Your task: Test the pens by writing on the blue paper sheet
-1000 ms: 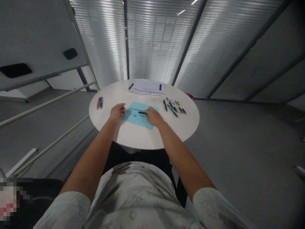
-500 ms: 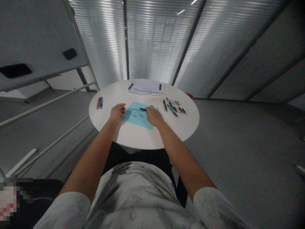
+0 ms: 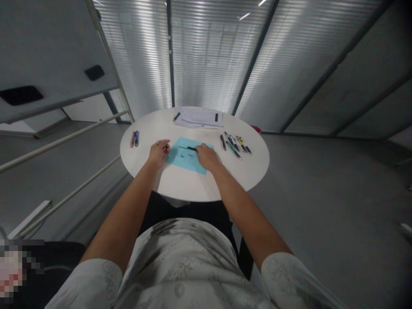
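Observation:
A light blue sheet [image 3: 189, 165] with dark marks on it lies on the round white table [image 3: 180, 186]. My right hand [image 3: 206, 155] is over the sheet's right part, its fingers closed on a dark marker [image 3: 192, 148] that points left. A thin dark line runs on the sheet by the marker's tip. Beside the sheet's left edge rests my left hand [image 3: 159, 153], fingers curled together; whether anything is in them is too small to tell.
Several pens and markers [image 3: 233, 146] lie right of the sheet. A blue marker [image 3: 137, 138] and a red one [image 3: 132, 139] lie at the left. White papers [image 3: 198, 118] are stacked at the back. A board on a metal frame [image 3: 61, 124] stands left.
My right hand has shifted slightly left, and the marker in it has moved left along the line on the sheet. My left hand has hardly moved.

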{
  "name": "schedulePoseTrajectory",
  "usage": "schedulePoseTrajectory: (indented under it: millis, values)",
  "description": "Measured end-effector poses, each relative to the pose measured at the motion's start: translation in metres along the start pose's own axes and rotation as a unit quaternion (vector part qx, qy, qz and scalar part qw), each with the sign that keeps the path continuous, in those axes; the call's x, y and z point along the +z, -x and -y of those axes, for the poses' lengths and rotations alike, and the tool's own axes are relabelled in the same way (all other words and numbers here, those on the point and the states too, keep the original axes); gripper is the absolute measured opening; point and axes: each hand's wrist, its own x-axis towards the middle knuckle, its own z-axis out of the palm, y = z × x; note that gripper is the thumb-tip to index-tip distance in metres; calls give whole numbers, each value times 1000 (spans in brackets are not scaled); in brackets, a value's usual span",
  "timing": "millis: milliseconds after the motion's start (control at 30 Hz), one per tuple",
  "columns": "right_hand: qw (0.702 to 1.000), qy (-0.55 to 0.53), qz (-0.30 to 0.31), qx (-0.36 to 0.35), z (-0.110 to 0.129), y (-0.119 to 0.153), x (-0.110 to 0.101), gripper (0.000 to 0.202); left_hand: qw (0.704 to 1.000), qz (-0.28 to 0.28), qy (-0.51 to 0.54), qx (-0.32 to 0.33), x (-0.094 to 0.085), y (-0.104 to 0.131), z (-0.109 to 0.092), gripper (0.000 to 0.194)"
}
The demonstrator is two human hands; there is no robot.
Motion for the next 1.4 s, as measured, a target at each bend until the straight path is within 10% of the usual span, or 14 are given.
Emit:
schedulePoseTrajectory:
  millis: [433, 900, 1400]
  values:
    - [988, -116, -98, 20, -3, -6, 5, 34, 989, 1, -123, 78, 6, 5, 5, 11]
    - [941, -268, -172, -112, 32, -10, 14, 26, 780, 162, -541, 268, 11, 26, 11, 22]
    - [973, -201, -109, -30, 30, -2, -1, 28, 877, 142, -406, 215, 16, 28, 11, 17]
